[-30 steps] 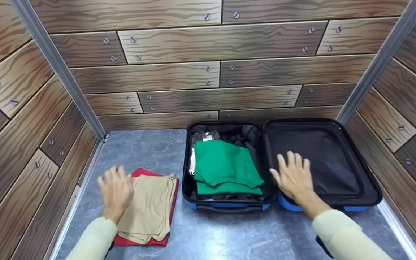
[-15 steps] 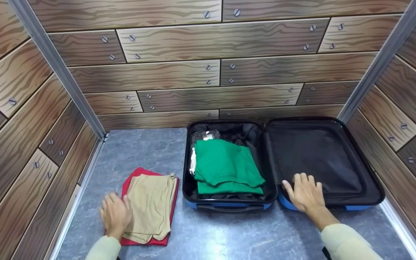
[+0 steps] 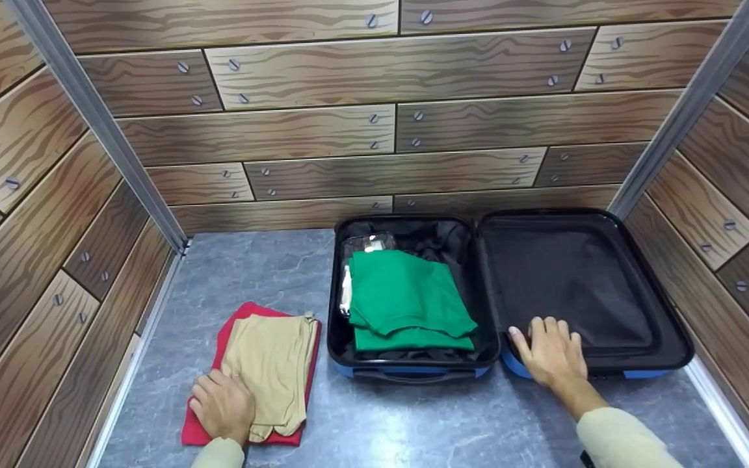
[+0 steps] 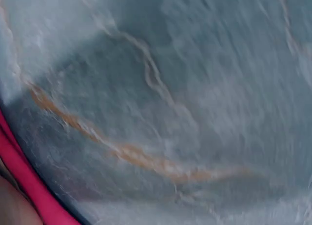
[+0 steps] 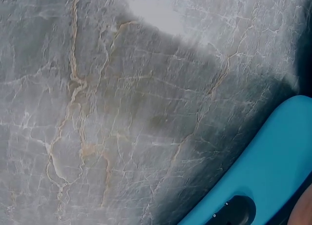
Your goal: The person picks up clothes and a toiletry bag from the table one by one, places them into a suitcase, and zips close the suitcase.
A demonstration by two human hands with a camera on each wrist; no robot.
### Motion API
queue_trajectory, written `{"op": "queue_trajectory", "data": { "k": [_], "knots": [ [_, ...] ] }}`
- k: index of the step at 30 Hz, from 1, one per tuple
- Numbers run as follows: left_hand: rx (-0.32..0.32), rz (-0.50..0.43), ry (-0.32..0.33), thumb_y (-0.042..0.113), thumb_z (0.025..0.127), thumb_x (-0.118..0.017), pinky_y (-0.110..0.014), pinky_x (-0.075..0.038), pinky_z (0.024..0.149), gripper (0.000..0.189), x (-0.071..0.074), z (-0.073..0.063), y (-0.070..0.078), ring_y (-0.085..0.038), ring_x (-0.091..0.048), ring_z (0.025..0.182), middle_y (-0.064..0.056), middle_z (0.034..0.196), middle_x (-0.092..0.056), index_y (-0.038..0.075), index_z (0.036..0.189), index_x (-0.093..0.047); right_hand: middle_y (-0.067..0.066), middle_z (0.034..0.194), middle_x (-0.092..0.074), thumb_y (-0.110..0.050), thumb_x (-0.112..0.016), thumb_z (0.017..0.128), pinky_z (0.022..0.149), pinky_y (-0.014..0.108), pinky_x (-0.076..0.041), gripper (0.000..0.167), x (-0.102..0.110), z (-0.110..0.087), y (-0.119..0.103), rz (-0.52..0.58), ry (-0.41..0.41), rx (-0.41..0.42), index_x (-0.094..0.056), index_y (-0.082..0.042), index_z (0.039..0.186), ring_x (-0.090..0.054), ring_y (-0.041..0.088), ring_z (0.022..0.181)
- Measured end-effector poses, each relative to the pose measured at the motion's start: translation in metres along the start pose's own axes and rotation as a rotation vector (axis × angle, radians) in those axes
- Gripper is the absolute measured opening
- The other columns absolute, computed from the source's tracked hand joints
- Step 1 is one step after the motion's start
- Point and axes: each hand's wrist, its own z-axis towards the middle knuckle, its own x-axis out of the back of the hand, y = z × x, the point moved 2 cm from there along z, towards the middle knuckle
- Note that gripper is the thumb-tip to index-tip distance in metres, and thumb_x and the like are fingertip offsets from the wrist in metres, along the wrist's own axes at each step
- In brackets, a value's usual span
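Note:
A folded tan garment (image 3: 274,370) lies on a folded red garment (image 3: 241,312) at the left of the floor. My left hand (image 3: 222,404) rests on the front left part of this pile, fingers loosely bent. In the left wrist view only an edge of the red cloth (image 4: 27,178) shows. My right hand (image 3: 553,354) lies over the front rim of the open suitcase's right half (image 3: 576,279), thumb near the rim's left corner. The suitcase's blue shell (image 5: 273,156) fills a corner of the right wrist view. Folded green clothes (image 3: 407,292) lie in the suitcase's left half (image 3: 413,361).
Beside the green clothes, a clear plastic pack (image 3: 371,243) is partly covered in the suitcase. A black carry handle (image 3: 413,376) sits on its front side. Wood-patterned walls (image 3: 322,130) enclose the grey marbled floor (image 3: 257,260) at the back and both sides.
My left hand has come down and rightward onto the front of the garment pile. The right hand has lowered onto the suitcase rim and now stays there. The clothes have not visibly moved.

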Motion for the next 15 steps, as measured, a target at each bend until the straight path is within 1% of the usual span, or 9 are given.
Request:
{"op": "queue_trajectory", "data": {
  "k": [5,7,9,12,15],
  "knots": [
    [0.027,0.015,-0.043,0.027,0.093,-0.052,-0.060,-0.041,0.075,0.041,0.0020,0.0016,0.0009,-0.052,-0.050,0.089,-0.035,0.094,-0.051,-0.015,0.096,-0.051,0.011,0.088,-0.048,-0.056,-0.037,0.103,0.071,0.046,-0.031,0.051,-0.0004,-0.0010,-0.0002,0.015,0.009,0.001,-0.050,-0.009,0.089,-0.045,0.034,0.087],
    [0.035,0.030,-0.045,0.029,0.094,-0.051,-0.061,-0.041,0.075,0.045,0.0023,0.0020,0.0018,-0.053,-0.051,0.089,-0.037,0.095,-0.052,-0.016,0.096,-0.052,0.011,0.088,-0.048,-0.056,-0.038,0.102,0.071,0.046,-0.031,0.051,-0.0013,-0.0019,0.0007,0.018,0.015,-0.001,-0.050,-0.009,0.088,-0.045,0.034,0.087],
    [0.029,0.057,-0.035,0.031,0.094,-0.051,-0.062,-0.042,0.073,0.047,0.0013,0.0022,0.0023,-0.053,-0.053,0.088,-0.036,0.094,-0.053,-0.016,0.095,-0.053,0.011,0.088,-0.048,-0.057,-0.038,0.102,0.071,0.046,-0.031,0.052,-0.0016,-0.0023,0.0013,0.017,0.016,-0.004,-0.050,-0.009,0.088,-0.045,0.034,0.087],
    [0.004,0.102,0.001,0.032,0.092,-0.052,-0.062,-0.044,0.067,0.047,-0.0002,0.0014,0.0026,-0.052,-0.055,0.083,-0.035,0.091,-0.054,-0.015,0.093,-0.055,0.012,0.088,-0.048,-0.057,-0.038,0.102,0.071,0.047,-0.031,0.052,-0.0009,-0.0020,0.0012,0.017,0.013,-0.010,-0.050,-0.008,0.088,-0.045,0.034,0.087],
    [-0.009,0.133,0.020,0.032,0.091,-0.054,-0.063,-0.045,0.066,0.047,0.0009,0.0002,0.0022,-0.053,-0.057,0.081,-0.035,0.090,-0.056,-0.015,0.092,-0.056,0.012,0.089,-0.047,-0.057,-0.038,0.102,0.071,0.047,-0.031,0.053,-0.0001,-0.0013,-0.0006,0.019,0.000,-0.011,-0.050,-0.008,0.089,-0.044,0.035,0.088]
  ]
}}
